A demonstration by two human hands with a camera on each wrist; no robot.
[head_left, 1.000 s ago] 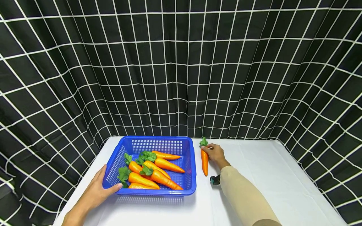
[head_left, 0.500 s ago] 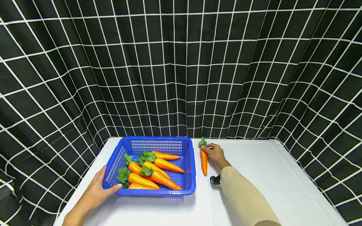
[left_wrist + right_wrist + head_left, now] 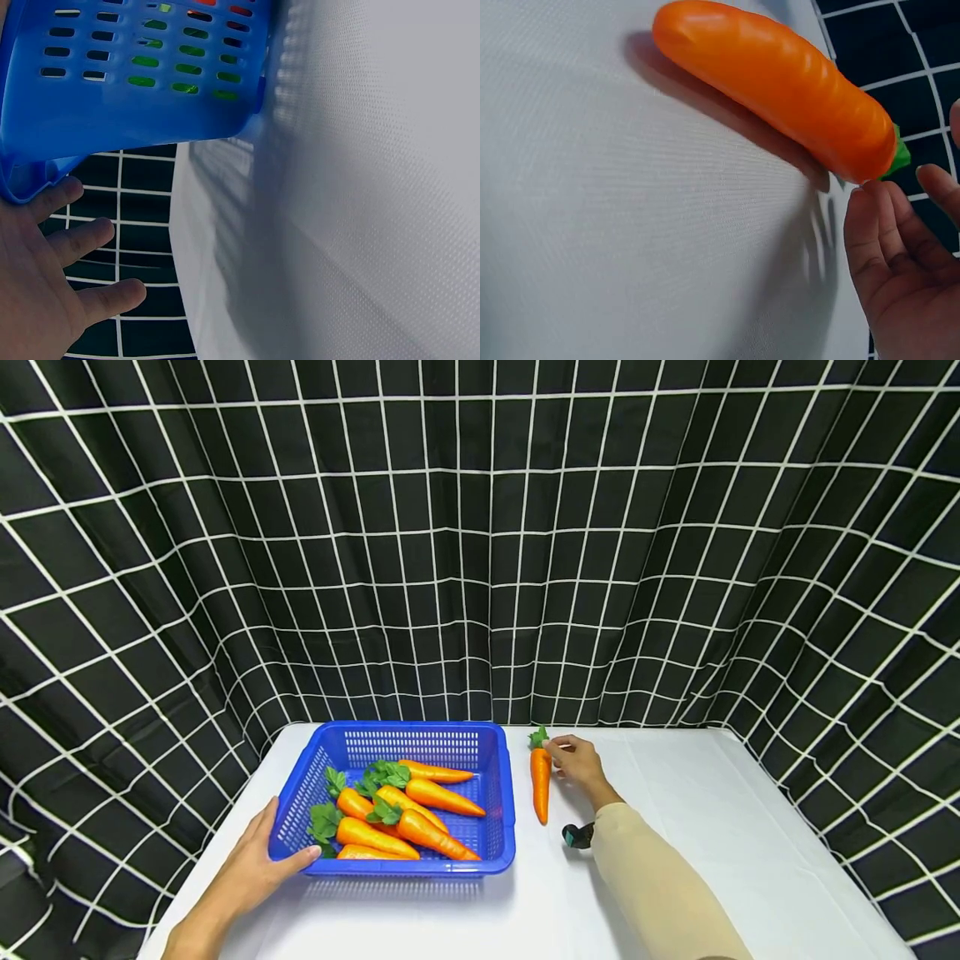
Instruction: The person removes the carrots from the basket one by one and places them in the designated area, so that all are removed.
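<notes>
The lone carrot [image 3: 540, 787] lies lengthwise, tip toward the person, with the empty right hand [image 3: 579, 764] loosely open by its leafy end and the left hand [image 3: 251, 868] spread against the basket [image 3: 408, 867].

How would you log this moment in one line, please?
Left hand: at blue basket; right hand: beside carrot on table; other carrots: in basket

No legible text or numbers — anywhere.
</notes>
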